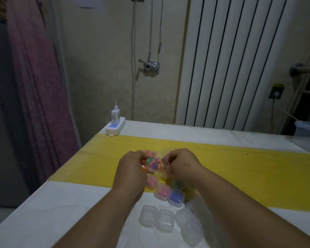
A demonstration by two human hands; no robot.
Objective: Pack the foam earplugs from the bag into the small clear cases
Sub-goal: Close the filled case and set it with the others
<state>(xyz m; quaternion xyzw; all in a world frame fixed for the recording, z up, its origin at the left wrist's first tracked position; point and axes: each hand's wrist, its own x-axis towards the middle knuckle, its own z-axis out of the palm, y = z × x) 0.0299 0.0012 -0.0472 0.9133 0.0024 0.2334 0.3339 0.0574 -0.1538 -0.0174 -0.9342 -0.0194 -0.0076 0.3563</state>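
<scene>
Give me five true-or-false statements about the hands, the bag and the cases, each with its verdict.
1. Both the left hand and the right hand grip the bag. True.
2. The bag is empty. False: it holds coloured earplugs.
3. One case holds blue earplugs. True.
4. Every case is filled. False: several empty cases lie nearest the person.
5. The power strip sits at the far right corner of the table. False: it sits at the far left corner.

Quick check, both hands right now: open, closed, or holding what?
Left hand: closed, gripping the bag of earplugs.
Right hand: closed, pinching the same bag's clear edge.
</scene>
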